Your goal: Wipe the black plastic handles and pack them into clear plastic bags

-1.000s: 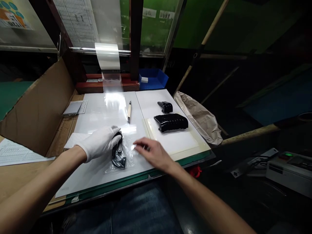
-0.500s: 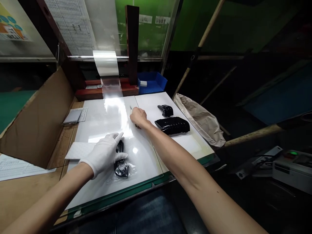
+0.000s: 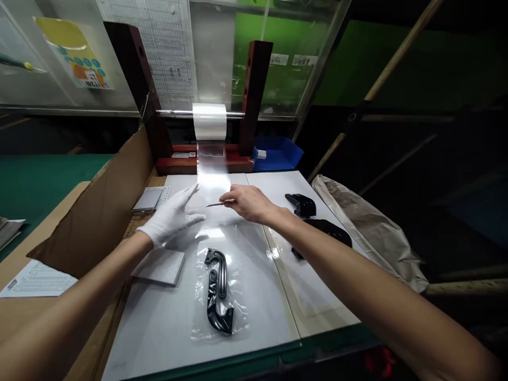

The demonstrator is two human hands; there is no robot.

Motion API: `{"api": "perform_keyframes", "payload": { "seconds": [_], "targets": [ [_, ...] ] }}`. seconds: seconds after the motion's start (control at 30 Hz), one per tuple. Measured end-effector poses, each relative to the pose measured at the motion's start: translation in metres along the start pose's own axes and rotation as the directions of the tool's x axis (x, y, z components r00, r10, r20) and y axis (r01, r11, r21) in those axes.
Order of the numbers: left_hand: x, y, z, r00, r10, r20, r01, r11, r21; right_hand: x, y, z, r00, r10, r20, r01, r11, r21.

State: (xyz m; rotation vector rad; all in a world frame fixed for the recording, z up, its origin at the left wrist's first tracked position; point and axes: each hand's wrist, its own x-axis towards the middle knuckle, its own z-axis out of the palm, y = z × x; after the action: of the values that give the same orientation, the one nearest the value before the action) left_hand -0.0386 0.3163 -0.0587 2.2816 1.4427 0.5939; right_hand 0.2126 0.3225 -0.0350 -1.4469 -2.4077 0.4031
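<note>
Above a white worktop (image 3: 159, 323), the left hand (image 3: 171, 214) is splayed and free, the right hand (image 3: 251, 203) grasping a knife (image 3: 218, 203).

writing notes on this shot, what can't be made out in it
Knife, head view: handle mostly covered by the right hand.
Larger black part, head view: partly behind the right forearm.
Upright sheet, head view: print too small to read.
Red thing, head view: dim, blurred.

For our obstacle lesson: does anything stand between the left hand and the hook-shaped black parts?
Only the clear plastic around the hook-shaped black parts; nothing else visible blocks the left hand.
</note>
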Motion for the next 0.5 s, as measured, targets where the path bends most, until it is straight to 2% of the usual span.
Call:
{"api": "perform_keyframes", "payload": {
  "seconds": [0.13,0.23,0.3,0.43,0.5],
  "targets": [
    [0.024,-0.018,0.019,0.987,-0.005,0.163,0.002,1.000,0.018,0.036,-0.011,0.036,0.996,-0.092,-0.008,0.091,0.990,-0.104],
    [0.031,-0.031,0.028,0.970,-0.045,0.237,0.027,0.997,0.077,0.039,0.000,0.043,0.995,-0.097,0.014,0.098,0.986,-0.134],
    [0.032,-0.037,0.030,0.962,-0.074,0.262,0.044,0.992,0.117,0.030,0.014,0.032,0.997,-0.075,0.030,0.078,0.986,-0.144],
    [0.033,-0.039,0.026,0.949,-0.081,0.304,0.037,0.988,0.149,0.003,0.041,-0.005,0.999,0.022,0.032,-0.016,0.983,-0.180],
    [0.032,-0.037,0.025,0.944,-0.084,0.318,0.036,0.987,0.156,-0.006,0.046,-0.013,0.998,0.067,0.021,-0.062,0.982,-0.178]
  ]
}}
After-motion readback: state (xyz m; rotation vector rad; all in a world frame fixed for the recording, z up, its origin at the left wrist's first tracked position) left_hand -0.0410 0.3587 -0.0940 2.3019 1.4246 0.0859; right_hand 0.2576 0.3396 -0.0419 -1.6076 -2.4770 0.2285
